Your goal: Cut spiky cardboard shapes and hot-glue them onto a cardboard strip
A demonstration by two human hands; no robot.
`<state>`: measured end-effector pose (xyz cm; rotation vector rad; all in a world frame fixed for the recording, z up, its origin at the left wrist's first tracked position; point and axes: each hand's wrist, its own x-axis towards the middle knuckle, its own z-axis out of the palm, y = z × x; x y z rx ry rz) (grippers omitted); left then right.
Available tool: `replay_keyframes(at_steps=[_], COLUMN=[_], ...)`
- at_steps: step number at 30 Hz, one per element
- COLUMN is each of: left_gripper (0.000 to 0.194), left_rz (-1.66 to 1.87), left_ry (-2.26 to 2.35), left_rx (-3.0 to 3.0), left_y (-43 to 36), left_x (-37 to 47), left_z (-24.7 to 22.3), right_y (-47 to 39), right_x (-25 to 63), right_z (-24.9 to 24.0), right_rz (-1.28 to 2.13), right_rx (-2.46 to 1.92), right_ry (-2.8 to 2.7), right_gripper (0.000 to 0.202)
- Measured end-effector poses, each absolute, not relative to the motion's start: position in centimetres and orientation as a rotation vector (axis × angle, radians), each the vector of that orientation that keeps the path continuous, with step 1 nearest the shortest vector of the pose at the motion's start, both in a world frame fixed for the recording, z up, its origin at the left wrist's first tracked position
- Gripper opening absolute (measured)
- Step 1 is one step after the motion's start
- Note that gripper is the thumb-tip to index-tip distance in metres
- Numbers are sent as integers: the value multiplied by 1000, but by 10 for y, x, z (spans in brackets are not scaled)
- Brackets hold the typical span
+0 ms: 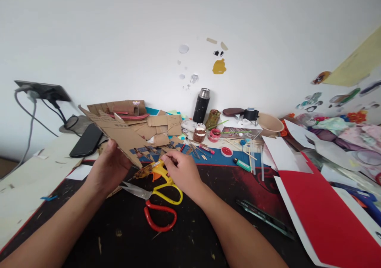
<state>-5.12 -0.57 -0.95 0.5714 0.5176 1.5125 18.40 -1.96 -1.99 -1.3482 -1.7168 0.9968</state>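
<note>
My left hand (108,167) grips a piece of brown cardboard (119,135) by its lower edge, tilted up over the dark mat (125,236). To its right my right hand (180,169) is closed, thumb and index finger together, at a yellow tool (162,171) with a brown-stained tip near the cardboard's lower corner. What else is between those fingers is hidden. Below both hands lie scissors (154,204) with one red and one yellow handle, their blades apart and pointing left.
Behind stand a black thermos (202,105), paint jars (199,133) and cardboard scraps (162,127). A green glue tube (242,165), a cutter (264,218) and red paper (324,216) lie right. A black phone (87,141) lies left.
</note>
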Motion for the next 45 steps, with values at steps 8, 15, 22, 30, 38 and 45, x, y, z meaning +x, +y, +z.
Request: replay_keyframes(at_steps=[8, 15, 22, 30, 38, 45], left_gripper=[58, 34, 27, 28, 49, 42], left_rz=[1584, 1600, 1544, 1548, 1504, 1501], left_ry=[524, 613, 622, 700, 580, 602], left_rx=[536, 387, 409, 520, 560, 550], left_y=[-6, -5, -8, -8, -9, -10], left_x=[-47, -45, -42, -37, -36, -34], left_z=[-1, 4, 4, -3, -9, -9], right_y=[-19, -16, -15, -7, -2, -3], right_x=[184, 185, 185, 188, 188, 188], right_z=[-21, -22, -23, -30, -33, -33], right_rz=[992, 1074, 1096, 1394, 1540, 1572], right_rx=[-1326, -1266, -1230, -1075, -968, -974], right_ry=[-1679, -1587, -1562, -1424, -1337, -1292], right_gripper=[20, 19, 19, 38, 48, 39])
